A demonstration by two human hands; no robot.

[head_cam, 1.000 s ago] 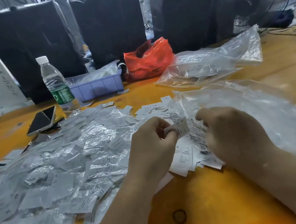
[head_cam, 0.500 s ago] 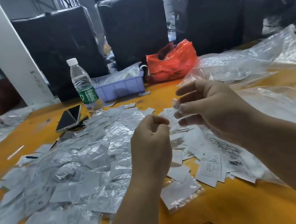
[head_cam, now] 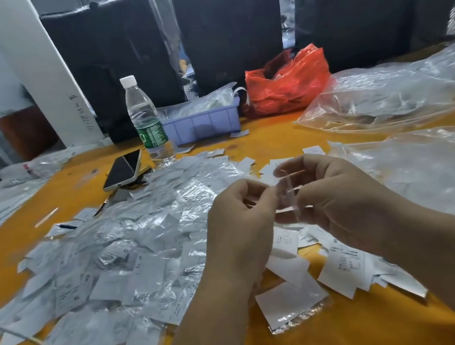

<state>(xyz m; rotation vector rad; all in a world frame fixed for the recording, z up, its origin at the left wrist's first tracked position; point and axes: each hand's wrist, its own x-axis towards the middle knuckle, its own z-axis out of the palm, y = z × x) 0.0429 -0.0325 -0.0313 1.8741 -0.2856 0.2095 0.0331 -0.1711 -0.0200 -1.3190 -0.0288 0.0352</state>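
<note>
The left hand [head_cam: 240, 229] and right hand [head_cam: 340, 202] each pinch one little clear bag [head_cam: 289, 192] with curled fingers, just above the paper tags [head_cam: 338, 271] on the counter [head_cam: 274, 138]; I think they are opening it, and next a tag must slide in carefully.

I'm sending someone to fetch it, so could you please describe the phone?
On the orange table, find the far edge of the white label pile. The phone lies flat, left of the water bottle: the only dark glossy slab among pale scraps.
</note>
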